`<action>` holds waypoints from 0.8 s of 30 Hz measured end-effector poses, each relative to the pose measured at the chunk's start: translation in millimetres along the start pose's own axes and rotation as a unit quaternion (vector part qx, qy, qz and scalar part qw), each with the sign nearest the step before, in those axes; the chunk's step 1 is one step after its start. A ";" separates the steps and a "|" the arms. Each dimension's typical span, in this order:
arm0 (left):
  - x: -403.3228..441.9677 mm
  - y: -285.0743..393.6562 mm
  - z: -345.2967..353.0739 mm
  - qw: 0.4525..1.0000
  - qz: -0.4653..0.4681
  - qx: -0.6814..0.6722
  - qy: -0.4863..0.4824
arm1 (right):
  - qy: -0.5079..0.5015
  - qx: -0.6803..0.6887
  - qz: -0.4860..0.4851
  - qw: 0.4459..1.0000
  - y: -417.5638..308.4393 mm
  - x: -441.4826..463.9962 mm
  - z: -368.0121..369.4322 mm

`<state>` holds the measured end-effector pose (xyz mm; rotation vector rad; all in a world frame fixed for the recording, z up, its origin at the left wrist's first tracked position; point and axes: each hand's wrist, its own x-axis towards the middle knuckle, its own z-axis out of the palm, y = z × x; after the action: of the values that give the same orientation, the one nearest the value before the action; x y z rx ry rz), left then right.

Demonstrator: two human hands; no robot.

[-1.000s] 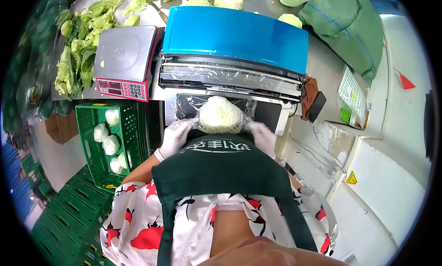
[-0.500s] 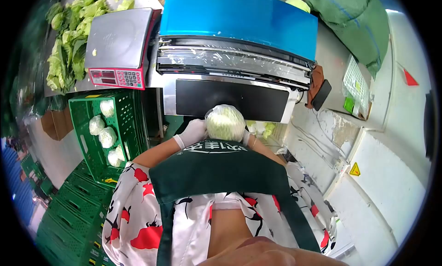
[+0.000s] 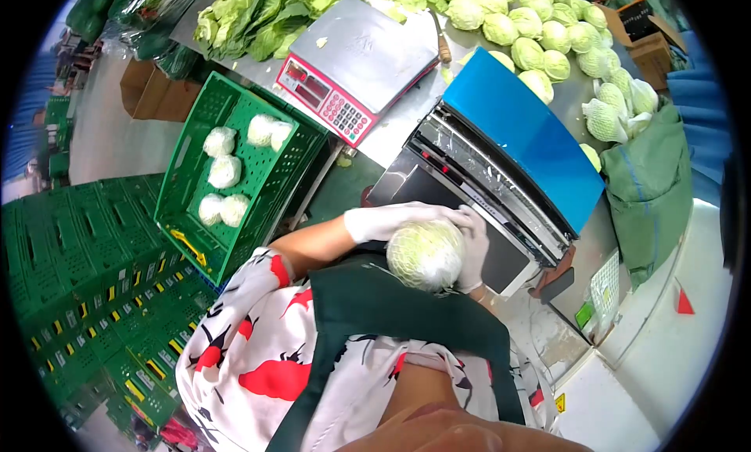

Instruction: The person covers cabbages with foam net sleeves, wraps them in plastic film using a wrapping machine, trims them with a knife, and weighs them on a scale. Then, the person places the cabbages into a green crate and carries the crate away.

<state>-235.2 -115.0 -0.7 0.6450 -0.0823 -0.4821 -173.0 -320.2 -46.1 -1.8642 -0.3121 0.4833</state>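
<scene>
A pale green cabbage (image 3: 425, 255) in a thin, shiny whitish wrapping is held close against my dark green apron. My left hand (image 3: 403, 219), in a white glove, reaches across its far side, with the fingertips near those of the other hand. My right hand (image 3: 474, 250), also gloved, curves around the cabbage's right side. Parts of the fingers are hidden behind the cabbage. Just beyond my hands is the wrapping machine (image 3: 526, 166), with a blue cover and a dark front plate.
To the left, a green crate (image 3: 188, 170) holds several white-wrapped cabbages. A red and silver scale (image 3: 368, 53) stands beside loose leaves (image 3: 254, 18). Many bare cabbages (image 3: 528, 53) lie at the back, near a green sack (image 3: 649, 194). Stacked green crates (image 3: 86, 272) stand at lower left.
My view has swung left, bringing the crate and the cabbage pile more into sight. My hands have shifted from the cabbage's two sides to its far and right sides; it looks turned.
</scene>
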 end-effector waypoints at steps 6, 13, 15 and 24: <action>-80.1 3.8 -51.4 0.958 0.118 -0.034 0.258 | 0.076 -0.179 -0.179 0.964 -43.7 73.3 -29.6; -288.1 25.7 -168.7 0.768 0.271 0.001 0.580 | 0.200 -0.576 -0.120 0.783 -27.1 291.8 -213.6; -334.1 16.6 -198.6 0.745 0.274 -0.036 0.607 | 0.153 -0.680 -0.040 0.716 6.8 339.7 -262.7; -290.3 80.7 -260.2 0.553 0.150 0.325 0.752 | -0.030 -0.839 0.151 0.521 91.4 345.9 -464.5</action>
<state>-402.3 218.5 -139.5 1.5742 1.3363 0.6294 349.6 -585.8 -59.7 -3.9070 -0.6028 0.4522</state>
